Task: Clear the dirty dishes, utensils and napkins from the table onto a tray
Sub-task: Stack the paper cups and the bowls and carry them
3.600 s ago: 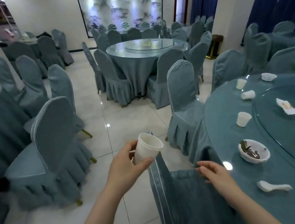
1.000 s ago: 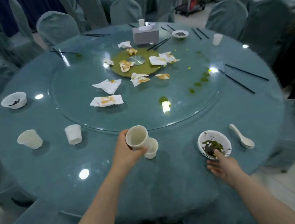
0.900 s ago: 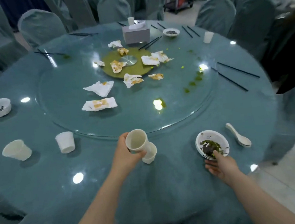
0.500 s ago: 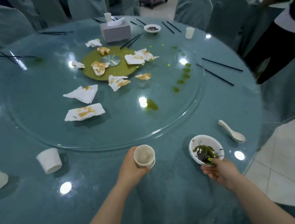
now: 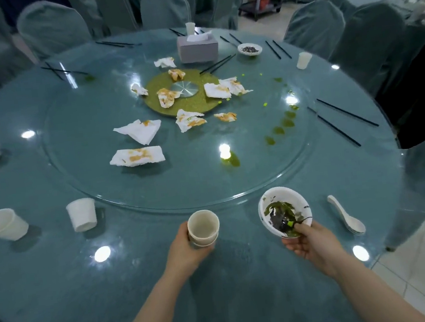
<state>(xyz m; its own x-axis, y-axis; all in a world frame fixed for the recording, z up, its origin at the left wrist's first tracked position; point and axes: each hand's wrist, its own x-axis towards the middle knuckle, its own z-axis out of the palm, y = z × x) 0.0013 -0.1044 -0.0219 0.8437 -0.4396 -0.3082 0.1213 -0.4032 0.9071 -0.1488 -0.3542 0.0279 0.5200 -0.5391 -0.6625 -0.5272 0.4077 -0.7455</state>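
Head view: I see the stacked cups (image 5: 203, 229), one nested in another, grasped in my left hand (image 5: 187, 248) just above the bench (image 5: 59, 271) near its front edge. My right hand (image 5: 311, 245) holds the dirty bowl (image 5: 284, 212) of green scraps, tilted, thumb over its near rim. A white spoon (image 5: 346, 214) lies just right of the bowl. Two loose cups (image 5: 82, 214) sit to the left, one of them (image 5: 3, 225) tipped on its side. Stained napkins (image 5: 137, 156) litter the glass turntable (image 5: 261, 176), with a tissue box (image 5: 198, 48) and black chopsticks (image 5: 339, 122) farther out.
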